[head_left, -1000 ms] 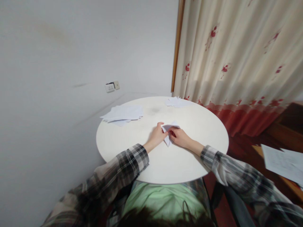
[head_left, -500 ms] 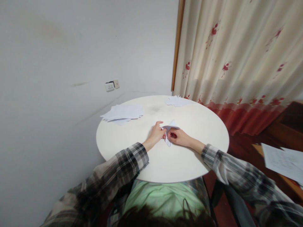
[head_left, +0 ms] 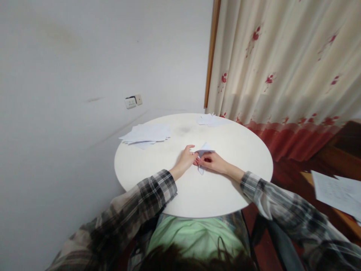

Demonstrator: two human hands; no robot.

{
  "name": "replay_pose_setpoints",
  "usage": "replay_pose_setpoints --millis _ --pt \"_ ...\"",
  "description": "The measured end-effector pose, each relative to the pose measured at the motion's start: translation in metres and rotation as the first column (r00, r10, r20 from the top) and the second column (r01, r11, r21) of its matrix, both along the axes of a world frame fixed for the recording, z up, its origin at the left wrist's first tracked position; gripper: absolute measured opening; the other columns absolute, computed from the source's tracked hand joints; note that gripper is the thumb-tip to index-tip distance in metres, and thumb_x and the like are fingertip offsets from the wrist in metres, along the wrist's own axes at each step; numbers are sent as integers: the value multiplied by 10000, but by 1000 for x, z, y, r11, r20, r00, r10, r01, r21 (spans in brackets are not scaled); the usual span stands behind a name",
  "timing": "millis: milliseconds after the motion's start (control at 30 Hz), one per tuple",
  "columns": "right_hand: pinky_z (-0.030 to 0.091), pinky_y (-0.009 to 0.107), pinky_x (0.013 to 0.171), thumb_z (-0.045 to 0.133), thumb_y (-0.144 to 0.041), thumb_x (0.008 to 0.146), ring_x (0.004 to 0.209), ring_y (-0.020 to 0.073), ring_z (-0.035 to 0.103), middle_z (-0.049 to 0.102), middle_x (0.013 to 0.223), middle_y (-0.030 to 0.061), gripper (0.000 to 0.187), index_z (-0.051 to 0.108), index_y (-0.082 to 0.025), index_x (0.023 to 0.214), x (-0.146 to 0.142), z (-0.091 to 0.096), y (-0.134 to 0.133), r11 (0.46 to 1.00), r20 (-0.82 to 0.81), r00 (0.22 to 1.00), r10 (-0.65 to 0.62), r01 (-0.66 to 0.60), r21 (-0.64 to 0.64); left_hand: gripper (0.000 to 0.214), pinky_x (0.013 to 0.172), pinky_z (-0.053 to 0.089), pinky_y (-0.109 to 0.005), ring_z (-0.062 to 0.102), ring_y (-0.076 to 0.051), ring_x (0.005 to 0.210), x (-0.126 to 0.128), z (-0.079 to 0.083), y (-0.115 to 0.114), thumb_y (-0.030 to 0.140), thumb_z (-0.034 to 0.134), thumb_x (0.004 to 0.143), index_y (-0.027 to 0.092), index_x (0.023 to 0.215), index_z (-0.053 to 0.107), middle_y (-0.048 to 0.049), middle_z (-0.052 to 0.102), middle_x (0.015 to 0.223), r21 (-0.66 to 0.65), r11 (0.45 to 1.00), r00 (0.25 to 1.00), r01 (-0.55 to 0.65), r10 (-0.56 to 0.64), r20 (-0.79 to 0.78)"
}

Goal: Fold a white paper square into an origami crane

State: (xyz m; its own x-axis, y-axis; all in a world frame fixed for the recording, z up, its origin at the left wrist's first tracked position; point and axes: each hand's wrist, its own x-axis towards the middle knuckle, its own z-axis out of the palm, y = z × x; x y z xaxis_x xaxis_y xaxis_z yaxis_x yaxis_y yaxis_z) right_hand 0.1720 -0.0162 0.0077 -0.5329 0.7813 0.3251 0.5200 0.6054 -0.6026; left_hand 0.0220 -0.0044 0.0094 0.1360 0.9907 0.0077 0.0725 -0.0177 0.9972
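Observation:
A small folded piece of white paper (head_left: 205, 147) is between my hands over the middle of the round white table (head_left: 183, 201). Its pointed top shows beyond my fingers, and a narrow tip sticks out below them. My left hand (head_left: 186, 159) grips its left side, with the index finger stretched forward. From the right, my right hand (head_left: 214, 162) pinches the paper between thumb and fingers. The fingertips of both hands nearly meet in front of it and cover its middle, so the exact folds there are hidden.
A stack of white sheets (head_left: 148, 133) lies at the table's back left. A smaller pile of paper pieces (head_left: 210, 120) sits at its far edge. The wall with a socket (head_left: 130, 102) borders the left; a curtain (head_left: 267, 75) hangs behind. Written sheets (head_left: 335, 192) rest at right.
My right fingertips have shifted slightly left, closer to my left fingers. The paper stays in about the same place, and my left hand has hardly moved.

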Motion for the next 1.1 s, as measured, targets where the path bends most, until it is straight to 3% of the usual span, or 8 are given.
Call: replay_pose_setpoints --millis 333,567,733,900,1033,1100 --pt "307 205 507 594 -376 724 522 77 396 475 565 -31 256 547 -135 652 -1 -2 3 998 19 999 -50 49 31 364 494 432 -174 558 -87 453 -1 -1 2 64 481 785 98 1141 415 53 567 486 59 998 1000 17 -16 -14" --pt "320 209 530 524 -217 753 547 88 430 499 595 -20 101 549 -131 707 -3 4 0 996 43 996 -81 80 30 350 522 444 -183 579 -88 496 -2 1 -1 73 488 794 105 1136 425 42 586 535 76 997 1000 -10 10 -4" --pt "312 208 528 506 -209 769 534 83 413 495 585 -21 119 555 -125 700 -4 4 1 995 54 993 -103 102 22 347 569 467 -213 599 -108 560 -3 -5 3 125 540 779 124 1113 446 43 583 562 171 984 998 59 -58 -12" --pt "305 205 527 510 -214 776 535 80 404 495 592 -22 125 565 -123 711 1 3 5 994 55 993 -104 102 36 398 651 486 -248 604 -114 648 -10 -4 -1 259 538 802 155 1153 382 29 587 668 309 933 983 184 -170 -72" --pt "307 208 535 520 -203 765 527 79 403 484 566 -28 128 554 -131 665 8 4 9 993 73 990 -116 114 31 295 650 477 -233 581 -113 688 -21 3 -14 241 516 808 168 1077 421 4 578 757 489 856 947 168 -3 -320" --pt "310 206 537 524 -197 761 532 78 412 488 570 -27 130 552 -133 652 11 4 11 993 70 991 -112 110 31 188 718 479 -259 581 -122 734 -26 5 -19 222 479 824 176 1006 490 -18 593 809 549 789 872 276 35 -488"
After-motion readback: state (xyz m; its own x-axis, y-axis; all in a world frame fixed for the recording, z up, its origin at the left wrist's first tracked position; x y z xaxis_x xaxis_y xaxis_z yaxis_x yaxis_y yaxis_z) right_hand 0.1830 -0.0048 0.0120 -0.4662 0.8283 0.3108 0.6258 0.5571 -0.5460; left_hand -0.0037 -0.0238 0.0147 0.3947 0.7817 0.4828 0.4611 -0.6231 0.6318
